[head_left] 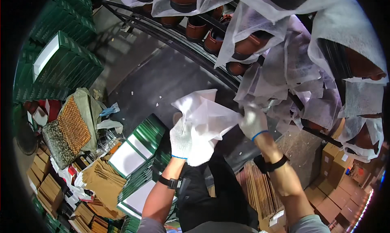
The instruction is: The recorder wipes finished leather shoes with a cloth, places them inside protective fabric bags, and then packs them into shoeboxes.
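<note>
I am looking down on a dark floor covering (158, 70) that is lying over grey floor (126, 50), with a black metal rack (178, 48) running diagonally past it. On my left, green box stacks (69, 66) are rising behind a bead-covered seat (74, 125); on my right, brown cartons (333, 202) are sitting near a glowing light strip (361, 214).

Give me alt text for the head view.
A gloved left hand holds a thin white sheet, gloved right hand at its right corner. A rack of partly draped brown items fills the upper right; green boxes are stacked at left.
</note>
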Demonstrator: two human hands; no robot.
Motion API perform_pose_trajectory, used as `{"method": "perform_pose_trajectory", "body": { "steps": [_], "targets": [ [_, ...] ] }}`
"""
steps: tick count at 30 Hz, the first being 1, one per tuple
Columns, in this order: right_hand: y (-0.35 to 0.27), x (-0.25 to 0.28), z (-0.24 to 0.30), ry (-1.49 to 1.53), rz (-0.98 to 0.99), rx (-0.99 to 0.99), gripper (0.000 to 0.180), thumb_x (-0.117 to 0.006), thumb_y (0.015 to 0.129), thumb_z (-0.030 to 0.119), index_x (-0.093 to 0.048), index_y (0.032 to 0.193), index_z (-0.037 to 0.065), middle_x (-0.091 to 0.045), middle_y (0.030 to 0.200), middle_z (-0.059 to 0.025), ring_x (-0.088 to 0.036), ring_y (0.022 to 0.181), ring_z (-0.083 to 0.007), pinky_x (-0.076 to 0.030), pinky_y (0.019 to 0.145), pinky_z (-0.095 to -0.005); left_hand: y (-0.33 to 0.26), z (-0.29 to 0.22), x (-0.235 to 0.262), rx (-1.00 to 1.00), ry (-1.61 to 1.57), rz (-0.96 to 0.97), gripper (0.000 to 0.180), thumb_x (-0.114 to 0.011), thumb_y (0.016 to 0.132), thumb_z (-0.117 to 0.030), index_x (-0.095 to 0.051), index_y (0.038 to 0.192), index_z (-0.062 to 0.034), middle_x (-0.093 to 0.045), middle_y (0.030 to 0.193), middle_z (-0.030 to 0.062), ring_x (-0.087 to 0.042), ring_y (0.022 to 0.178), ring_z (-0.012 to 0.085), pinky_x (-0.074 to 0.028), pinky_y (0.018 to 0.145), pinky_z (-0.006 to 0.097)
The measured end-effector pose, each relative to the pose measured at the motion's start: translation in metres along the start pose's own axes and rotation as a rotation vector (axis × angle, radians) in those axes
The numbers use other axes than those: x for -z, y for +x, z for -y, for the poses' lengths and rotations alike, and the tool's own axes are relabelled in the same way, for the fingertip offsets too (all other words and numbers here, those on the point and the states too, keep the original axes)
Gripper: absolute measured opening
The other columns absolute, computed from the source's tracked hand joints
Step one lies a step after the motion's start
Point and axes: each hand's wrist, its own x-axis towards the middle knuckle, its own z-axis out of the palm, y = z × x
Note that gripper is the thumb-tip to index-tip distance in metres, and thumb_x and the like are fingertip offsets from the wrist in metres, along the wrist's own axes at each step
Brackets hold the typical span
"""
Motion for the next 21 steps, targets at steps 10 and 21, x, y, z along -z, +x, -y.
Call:
{"method": "perform_pose_trajectory", "body": {
  "steps": [10,21],
  "targets": [
    [0.076,-0.016,0.016,-0.057,-0.333,0.078,0.041,-0.064,0.106,0.039,-0.075,0.118,0.002,-0.075,0.115,-0.0259,-0.071,0.109,-0.0484,-0.055,0.095,-0.0586,0.026,0.013,0.017,-0.159,0.23,-0.13,0.039,-0.058,0.115,-0.03,-0.073,0.133,0.002,-0.081,0.12,0.0183,-0.078,0.113,0.028,-0.058,0.097,0.037],
    [-0.121,0.058,0.126,1.321,0.282,-0.649,0.029,-0.067,0.111,0.032,-0.068,0.094,0.007,-0.062,0.073,0.0017,-0.056,0.053,-0.0126,-0.04,0.049,-0.0296,0.016,0.035,0.043,-0.48,0.527,-0.16,0.033,-0.062,0.11,-0.016,-0.074,0.135,0.0024,-0.078,0.119,0.0266,-0.078,0.086,0.0414,-0.064,0.079,0.045]
  ]
}}
